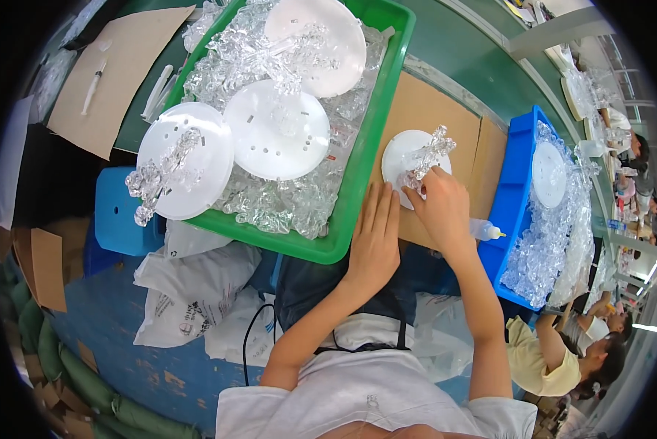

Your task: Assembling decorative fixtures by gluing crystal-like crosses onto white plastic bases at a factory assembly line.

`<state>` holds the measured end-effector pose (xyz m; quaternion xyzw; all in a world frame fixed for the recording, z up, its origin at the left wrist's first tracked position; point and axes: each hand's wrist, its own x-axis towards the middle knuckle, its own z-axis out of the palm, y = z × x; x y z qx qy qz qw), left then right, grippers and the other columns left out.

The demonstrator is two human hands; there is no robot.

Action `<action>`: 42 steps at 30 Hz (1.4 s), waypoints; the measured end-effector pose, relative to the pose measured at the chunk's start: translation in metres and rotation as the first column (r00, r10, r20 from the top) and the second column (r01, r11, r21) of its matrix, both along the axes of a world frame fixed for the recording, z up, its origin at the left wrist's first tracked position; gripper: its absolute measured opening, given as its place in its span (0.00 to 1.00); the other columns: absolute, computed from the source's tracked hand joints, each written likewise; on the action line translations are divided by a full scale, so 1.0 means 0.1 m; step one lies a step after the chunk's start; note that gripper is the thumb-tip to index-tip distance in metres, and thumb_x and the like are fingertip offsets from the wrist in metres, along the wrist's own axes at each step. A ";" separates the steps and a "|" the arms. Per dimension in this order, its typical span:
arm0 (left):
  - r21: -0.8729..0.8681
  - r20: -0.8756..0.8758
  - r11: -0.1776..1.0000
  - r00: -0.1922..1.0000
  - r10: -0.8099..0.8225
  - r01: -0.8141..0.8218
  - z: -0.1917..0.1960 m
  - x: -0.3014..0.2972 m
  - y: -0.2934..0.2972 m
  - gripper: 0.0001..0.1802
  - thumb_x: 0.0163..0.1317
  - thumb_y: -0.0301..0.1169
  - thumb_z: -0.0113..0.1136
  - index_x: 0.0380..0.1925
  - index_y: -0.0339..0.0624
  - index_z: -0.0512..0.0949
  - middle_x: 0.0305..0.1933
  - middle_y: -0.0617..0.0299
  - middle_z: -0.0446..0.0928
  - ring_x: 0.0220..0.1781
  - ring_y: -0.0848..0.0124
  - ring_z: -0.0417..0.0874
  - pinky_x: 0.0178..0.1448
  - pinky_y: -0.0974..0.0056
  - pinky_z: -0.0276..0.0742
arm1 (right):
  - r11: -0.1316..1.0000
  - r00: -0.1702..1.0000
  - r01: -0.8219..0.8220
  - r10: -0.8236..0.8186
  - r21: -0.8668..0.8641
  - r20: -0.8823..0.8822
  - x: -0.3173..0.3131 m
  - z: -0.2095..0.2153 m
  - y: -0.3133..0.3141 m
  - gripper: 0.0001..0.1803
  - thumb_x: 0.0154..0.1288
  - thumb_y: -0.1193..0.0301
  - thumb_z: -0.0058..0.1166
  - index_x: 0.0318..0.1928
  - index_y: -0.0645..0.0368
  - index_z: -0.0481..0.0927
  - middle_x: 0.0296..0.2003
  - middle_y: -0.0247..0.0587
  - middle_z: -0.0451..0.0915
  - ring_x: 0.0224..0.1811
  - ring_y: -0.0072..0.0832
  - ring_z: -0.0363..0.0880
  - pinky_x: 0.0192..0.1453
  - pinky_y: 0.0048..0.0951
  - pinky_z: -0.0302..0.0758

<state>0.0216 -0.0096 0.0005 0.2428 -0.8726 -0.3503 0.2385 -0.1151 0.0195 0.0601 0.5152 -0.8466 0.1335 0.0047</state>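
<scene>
A small white round disc (399, 157) lies on a brown cardboard sheet (431, 110). A clear plastic ornament piece (429, 155) stands on the disc, and my right hand (440, 206) grips its lower end. My left hand (374, 238) lies flat, fingers together, on the cardboard just left of the disc, beside the rim of a green tray (358, 168). The tray holds three larger white discs and a heap of clear plastic pieces (284, 201). A small clear glue bottle (486, 231) lies just right of my right wrist.
A blue bin (515, 168) at the right holds more clear pieces and a white disc. Cardboard with a syringe (93, 86) lies at the upper left. White bags (189, 289) sit below the tray. Other people sit at the far right.
</scene>
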 end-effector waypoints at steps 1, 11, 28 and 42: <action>-0.067 0.053 0.997 0.998 -0.028 0.032 -0.02 -0.01 -0.03 0.31 0.54 0.19 0.51 0.61 0.24 0.61 0.70 0.41 0.54 0.72 0.44 0.53 0.72 0.42 0.47 | 0.999 0.999 -0.003 0.001 0.047 0.033 -0.02 0.01 -0.03 0.11 0.51 0.69 0.63 0.29 0.63 0.75 0.24 0.49 0.76 0.26 0.47 0.76 0.30 0.42 0.72; -0.307 0.083 0.952 0.996 0.014 0.012 -0.13 -0.09 -0.06 0.25 0.55 0.23 0.48 0.56 0.26 0.68 0.65 0.46 0.64 0.71 0.54 0.58 0.72 0.51 0.55 | 0.998 0.995 0.054 -0.052 -0.033 0.080 -0.01 -0.16 0.02 0.15 0.50 0.68 0.63 0.28 0.66 0.73 0.25 0.54 0.78 0.30 0.51 0.77 0.31 0.44 0.73; -0.298 0.029 0.954 0.999 -0.021 0.029 -0.18 -0.06 -0.09 0.23 0.59 0.24 0.50 0.56 0.27 0.66 0.65 0.41 0.62 0.70 0.46 0.57 0.71 0.45 0.51 | 0.993 0.993 -0.117 0.118 -0.034 0.023 -0.13 -0.22 0.06 0.17 0.51 0.66 0.62 0.35 0.63 0.70 0.28 0.52 0.79 0.31 0.49 0.79 0.34 0.44 0.75; 0.880 -0.298 0.461 0.887 0.353 0.112 0.12 -0.36 -0.17 0.34 0.57 0.20 0.48 0.65 0.30 0.53 0.67 0.44 0.59 0.73 0.57 0.54 0.73 0.55 0.48 | 0.993 0.988 0.088 -0.076 -0.085 0.132 -0.03 -0.21 0.11 0.15 0.52 0.68 0.61 0.36 0.62 0.72 0.28 0.50 0.80 0.32 0.47 0.81 0.35 0.43 0.77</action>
